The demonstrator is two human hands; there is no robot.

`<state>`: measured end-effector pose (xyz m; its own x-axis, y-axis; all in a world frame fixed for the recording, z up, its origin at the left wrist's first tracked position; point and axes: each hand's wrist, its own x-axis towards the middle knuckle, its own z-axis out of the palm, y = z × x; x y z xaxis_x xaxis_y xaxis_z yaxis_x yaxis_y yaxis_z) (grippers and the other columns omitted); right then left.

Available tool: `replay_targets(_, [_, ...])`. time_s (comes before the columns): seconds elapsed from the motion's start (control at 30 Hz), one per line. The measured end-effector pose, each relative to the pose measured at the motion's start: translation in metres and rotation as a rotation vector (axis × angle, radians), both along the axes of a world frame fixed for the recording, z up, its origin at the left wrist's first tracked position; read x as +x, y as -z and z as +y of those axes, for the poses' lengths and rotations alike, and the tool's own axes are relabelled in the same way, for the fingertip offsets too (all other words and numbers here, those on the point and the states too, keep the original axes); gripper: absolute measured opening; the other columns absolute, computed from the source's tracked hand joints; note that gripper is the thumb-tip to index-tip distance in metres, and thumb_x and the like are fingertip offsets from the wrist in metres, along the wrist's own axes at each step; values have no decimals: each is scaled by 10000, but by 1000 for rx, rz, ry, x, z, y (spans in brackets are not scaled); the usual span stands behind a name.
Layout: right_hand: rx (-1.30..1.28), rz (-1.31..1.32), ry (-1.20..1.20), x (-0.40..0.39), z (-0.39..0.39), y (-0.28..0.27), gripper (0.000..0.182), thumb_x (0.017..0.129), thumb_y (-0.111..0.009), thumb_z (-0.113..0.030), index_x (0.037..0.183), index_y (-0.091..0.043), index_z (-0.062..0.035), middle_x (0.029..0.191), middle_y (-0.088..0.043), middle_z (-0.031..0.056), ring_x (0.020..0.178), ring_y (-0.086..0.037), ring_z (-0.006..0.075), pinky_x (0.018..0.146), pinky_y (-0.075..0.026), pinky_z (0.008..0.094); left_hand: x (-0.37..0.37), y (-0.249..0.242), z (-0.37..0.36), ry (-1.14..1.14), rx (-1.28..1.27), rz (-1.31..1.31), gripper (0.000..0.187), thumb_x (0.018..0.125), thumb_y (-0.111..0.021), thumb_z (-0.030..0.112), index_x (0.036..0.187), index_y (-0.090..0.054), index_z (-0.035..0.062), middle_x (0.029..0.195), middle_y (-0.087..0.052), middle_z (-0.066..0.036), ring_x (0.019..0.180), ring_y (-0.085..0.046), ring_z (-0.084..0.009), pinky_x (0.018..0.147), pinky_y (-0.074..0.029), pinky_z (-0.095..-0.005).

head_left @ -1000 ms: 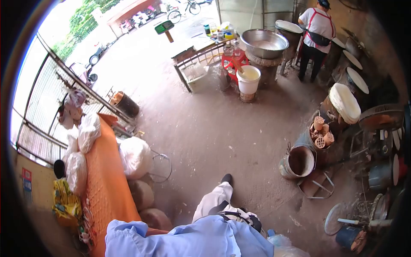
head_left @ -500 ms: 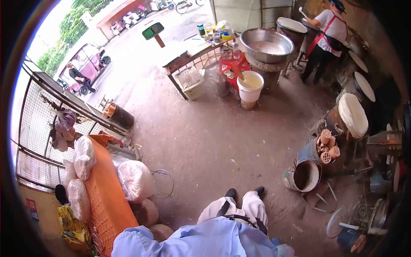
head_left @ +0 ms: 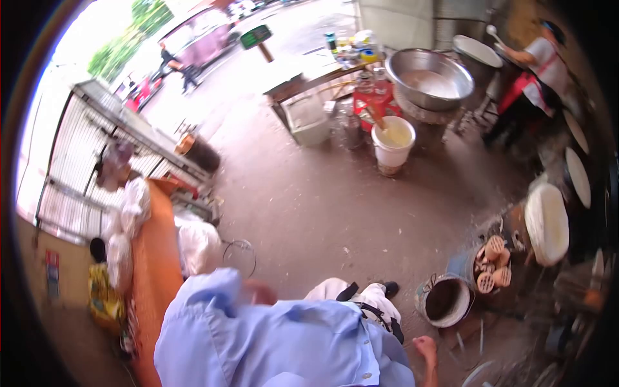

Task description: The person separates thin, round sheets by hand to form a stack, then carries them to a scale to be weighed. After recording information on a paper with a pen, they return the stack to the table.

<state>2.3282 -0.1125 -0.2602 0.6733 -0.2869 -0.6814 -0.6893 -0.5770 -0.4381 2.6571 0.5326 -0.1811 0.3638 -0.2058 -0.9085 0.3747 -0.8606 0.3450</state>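
My left hand [head_left: 260,291] is a reddish blur at the end of the blue sleeve [head_left: 216,287], in front of my body; its fingers cannot be made out. Beyond it lie a white bag [head_left: 196,244] and a thin wire loop. On the other side, my right hand [head_left: 425,348] hangs beside my trousers [head_left: 377,302] with its fingers curled in and nothing visible in them. Nearest to it is a metal bucket [head_left: 424,303], with a second bucket of pierced clay-coloured cylinders [head_left: 495,248] behind.
An orange-covered table [head_left: 155,271] with white bags runs along the left. Ahead are a white bucket [head_left: 393,155], a large metal basin [head_left: 431,84] and a side table [head_left: 284,90]. A person in a red apron [head_left: 545,71] works at the back right. Round lids line the right side.
The view has turned and the room has shifted in it. Both of my hands have come into sight, and my left sleeve is raised. A person outside has walked away from the parked vehicle.
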Motion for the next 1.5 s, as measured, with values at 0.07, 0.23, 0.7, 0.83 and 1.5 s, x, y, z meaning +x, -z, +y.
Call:
replay_targets(0.07, [-63,-60,21,30,-53,20,262,771,-675,-295,824,-699,-39,661,-665,123,533,-642,218,551,-519,351,58,7,-93,-26,-155,-118,179,836,-619,227,810,-658,54,692,-614,-47,618,-608,-152,524,-501,-334])
replay_targets(0.23, [-240,-280,62,91,-96,-21,249,739,-671,-259,824,-685,-25,761,-680,158,727,-675,263,694,-527,377,163,-52,-338,-213,-418,-238,360,937,-547,336,1036,-610,-5,827,-656,-100,692,-644,-167,627,-553,-287])
replay_targets(0.7, [-238,-271,205,79,-43,-8,156,792,-587,-187,693,-613,-69,704,-592,142,688,-592,339,620,-475,434,227,-14,-561,496,-603,-147,315,798,-612,38,1113,-609,23,919,-675,-94,805,-627,-128,711,-522,-287])
replay_targets(0.83, [-136,-186,650,115,-52,-41,163,777,-655,-215,778,-640,-53,745,-631,138,663,-606,309,652,-502,373,249,6,-600,519,-707,16,251,814,-615,116,1050,-637,32,807,-679,-60,714,-639,-121,651,-527,-288])
replay_targets(1.5, [483,-810,1758,236,-425,-21,218,863,-671,-281,941,-596,-93,720,-593,0,584,-569,90,559,-501,218,197,-35,-886,429,-563,422,390,910,-560,305,1156,-554,3,935,-629,-107,856,-624,-197,780,-510,-319])
